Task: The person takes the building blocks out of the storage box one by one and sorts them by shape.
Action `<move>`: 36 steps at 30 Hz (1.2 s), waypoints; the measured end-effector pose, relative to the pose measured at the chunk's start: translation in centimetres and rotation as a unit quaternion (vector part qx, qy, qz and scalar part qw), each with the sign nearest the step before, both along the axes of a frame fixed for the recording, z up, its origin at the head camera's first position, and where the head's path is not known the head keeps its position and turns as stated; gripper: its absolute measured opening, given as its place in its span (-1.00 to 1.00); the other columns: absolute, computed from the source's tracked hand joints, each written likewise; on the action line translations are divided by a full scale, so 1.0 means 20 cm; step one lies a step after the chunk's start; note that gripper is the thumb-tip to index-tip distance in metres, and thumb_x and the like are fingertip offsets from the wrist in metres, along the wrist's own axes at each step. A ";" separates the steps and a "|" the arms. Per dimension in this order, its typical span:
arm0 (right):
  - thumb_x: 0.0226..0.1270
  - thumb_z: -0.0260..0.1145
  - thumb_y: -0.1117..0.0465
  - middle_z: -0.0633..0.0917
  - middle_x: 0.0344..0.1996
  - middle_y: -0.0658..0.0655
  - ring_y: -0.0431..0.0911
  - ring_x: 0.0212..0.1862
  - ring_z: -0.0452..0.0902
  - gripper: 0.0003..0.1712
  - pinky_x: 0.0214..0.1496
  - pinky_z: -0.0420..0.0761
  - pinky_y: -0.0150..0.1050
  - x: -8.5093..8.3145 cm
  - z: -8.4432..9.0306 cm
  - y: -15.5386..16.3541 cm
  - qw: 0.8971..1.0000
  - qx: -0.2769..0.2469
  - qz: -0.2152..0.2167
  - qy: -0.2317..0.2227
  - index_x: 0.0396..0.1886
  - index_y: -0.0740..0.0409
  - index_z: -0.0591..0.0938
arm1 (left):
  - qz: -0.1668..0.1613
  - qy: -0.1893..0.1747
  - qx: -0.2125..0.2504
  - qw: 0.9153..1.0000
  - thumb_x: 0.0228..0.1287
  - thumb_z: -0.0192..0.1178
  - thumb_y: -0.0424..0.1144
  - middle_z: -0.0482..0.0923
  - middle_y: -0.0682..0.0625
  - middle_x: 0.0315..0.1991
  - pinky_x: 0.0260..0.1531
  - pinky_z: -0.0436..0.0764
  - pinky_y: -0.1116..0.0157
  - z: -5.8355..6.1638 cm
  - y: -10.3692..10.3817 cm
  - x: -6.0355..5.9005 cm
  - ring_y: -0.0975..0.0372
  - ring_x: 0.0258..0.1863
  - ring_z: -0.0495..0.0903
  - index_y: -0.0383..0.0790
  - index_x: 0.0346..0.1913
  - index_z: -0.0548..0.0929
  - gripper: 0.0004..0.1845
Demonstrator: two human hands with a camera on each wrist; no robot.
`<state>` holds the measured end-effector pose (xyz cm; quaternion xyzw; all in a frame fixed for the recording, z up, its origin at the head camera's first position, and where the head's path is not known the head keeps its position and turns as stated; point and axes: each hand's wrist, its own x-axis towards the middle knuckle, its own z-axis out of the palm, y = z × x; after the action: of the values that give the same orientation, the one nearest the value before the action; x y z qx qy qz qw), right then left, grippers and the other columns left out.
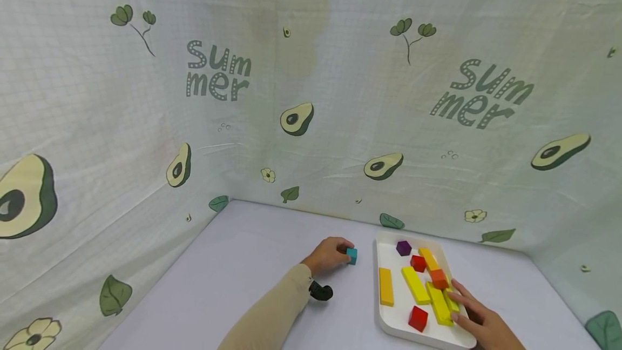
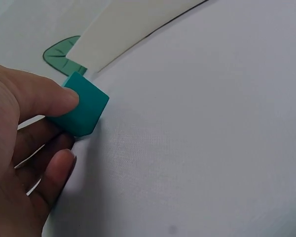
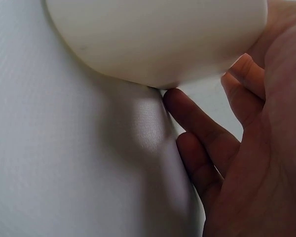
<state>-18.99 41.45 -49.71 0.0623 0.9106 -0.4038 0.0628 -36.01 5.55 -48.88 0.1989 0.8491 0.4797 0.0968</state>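
Note:
My left hand [image 1: 330, 254] pinches a small teal block [image 1: 352, 256] left of the tray. In the left wrist view, the thumb lies on the upper face of the teal block [image 2: 91, 106], with other fingers beneath and behind it. At its right side, the white tray [image 1: 383, 317] is held by my right hand [image 1: 486, 324], thumb over the rim beside the yellow blocks. The right wrist view shows fingertips [image 3: 177, 98] against the underside of the tray wall [image 3: 163, 39]; the thumb cannot be made out there.
Inside the tray are several long yellow blocks [image 1: 415, 285], an orange-yellow block [image 1: 386, 287], red cubes [image 1: 418, 318], an orange cube [image 1: 439, 278] and a purple block [image 1: 404, 248]. A black strap-like piece [image 1: 320, 291] is at the left wrist. Printed cloth walls [image 1: 340, 96] enclose the white tabletop [image 1: 233, 263].

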 end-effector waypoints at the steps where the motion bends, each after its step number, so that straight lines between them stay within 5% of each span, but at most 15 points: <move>1: 0.31 0.32 -0.27 0.01 0.56 0.30 0.45 0.45 0.05 -0.11 -0.03 0.69 -0.12 0.00 0.00 0.00 1.000 -0.001 -0.002 -0.002 0.46 0.17 0.40 | 0.001 0.000 -0.002 1.000 0.26 0.37 -0.29 0.62 0.15 -0.11 0.10 0.55 0.12 0.00 0.00 0.00 0.27 -0.09 0.55 -0.04 0.04 0.71 -0.71; 17: 0.32 0.32 -0.27 -0.02 0.57 0.30 0.49 0.44 0.00 -0.11 -0.02 0.68 -0.02 -0.01 0.01 0.02 1.000 -0.002 -0.005 -0.009 0.46 0.17 0.40 | -0.017 0.033 -0.004 0.999 0.26 0.37 -0.27 0.64 0.16 -0.07 0.14 0.52 0.15 -0.02 -0.01 -0.01 0.31 -0.04 0.57 -0.05 0.10 0.69 -0.66; 21: 0.32 0.31 -0.28 -0.01 0.57 0.31 0.48 0.45 0.00 -0.11 0.04 0.65 0.04 -0.01 0.02 0.02 1.000 0.012 0.001 -0.008 0.46 0.16 0.40 | -0.025 0.018 0.010 0.999 0.24 0.39 -0.28 0.63 0.15 0.02 0.14 0.53 0.16 -0.03 -0.03 -0.02 0.30 0.00 0.57 -0.09 0.19 0.64 -0.56; 27: 0.34 0.29 -0.27 0.00 0.56 0.32 0.49 0.44 0.01 -0.12 0.03 0.65 0.07 -0.01 0.03 0.04 1.000 0.025 0.008 -0.007 0.46 0.18 0.40 | -0.020 -0.016 0.101 0.995 0.28 0.37 -0.20 0.57 -0.01 0.16 0.00 0.62 0.18 0.00 -0.05 -0.07 0.24 0.03 0.58 -0.17 0.30 0.55 -0.47; 36: 0.32 0.33 -0.26 0.01 0.56 0.34 0.48 0.43 0.04 -0.11 -0.01 0.68 -0.06 0.01 0.01 0.01 1.000 0.005 0.001 -0.006 0.44 0.21 0.41 | -0.008 -0.005 0.161 0.987 0.37 0.30 -0.14 0.66 0.12 -0.17 -0.27 0.62 0.28 0.04 -0.01 -0.03 0.25 -0.23 0.63 -0.25 0.16 0.64 -0.62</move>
<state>-18.88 41.61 -49.55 0.0639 0.9122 -0.3989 0.0680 -36.65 5.39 -48.17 0.2161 0.7587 0.6104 0.0713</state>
